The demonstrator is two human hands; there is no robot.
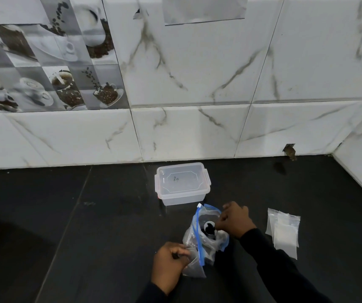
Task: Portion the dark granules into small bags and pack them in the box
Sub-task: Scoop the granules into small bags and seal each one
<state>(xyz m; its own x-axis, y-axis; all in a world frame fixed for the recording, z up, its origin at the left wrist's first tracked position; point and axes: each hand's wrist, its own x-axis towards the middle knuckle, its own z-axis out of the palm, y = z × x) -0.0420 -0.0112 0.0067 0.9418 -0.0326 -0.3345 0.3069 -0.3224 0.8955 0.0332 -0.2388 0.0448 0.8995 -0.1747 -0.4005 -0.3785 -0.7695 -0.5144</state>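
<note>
Zip bag (206,246) stands open on the black counter (110,215), just in front of the lidded clear box (182,185). Right hand (234,219) grips a white scoop (206,224) holding dark granules (209,230) at the bag's mouth. Left hand (171,261) pinches a small bag (194,270) beside the zip bag; spare small bags (285,232) lie to the right.

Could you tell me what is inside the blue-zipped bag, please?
The blue-zipped bag holds a white scoop of dark granules, gripped by the right hand. Crumpled plastic hides anything lower.
</note>
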